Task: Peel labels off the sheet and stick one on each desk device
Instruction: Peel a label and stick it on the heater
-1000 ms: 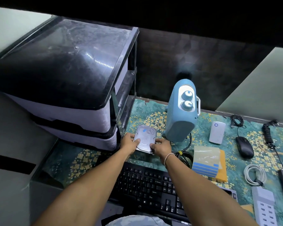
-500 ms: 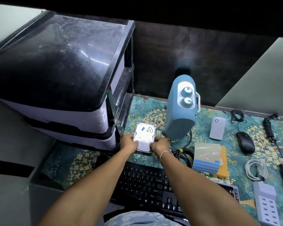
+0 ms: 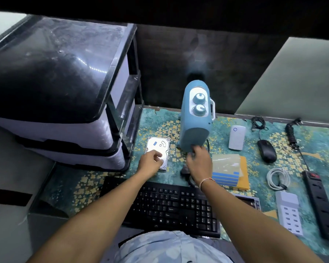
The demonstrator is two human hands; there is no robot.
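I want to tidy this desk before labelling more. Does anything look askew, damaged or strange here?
Two small things. The desk mat's back edge near the blue heater looks chipped or torn. The label sheet lies slightly crooked on the yellow envelope. Nothing looks spilled.

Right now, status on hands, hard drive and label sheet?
Left hand rests on hard drive, blue label on it. Right hand blurred at blue heater's base. Label sheet untouched, beside right wrist.
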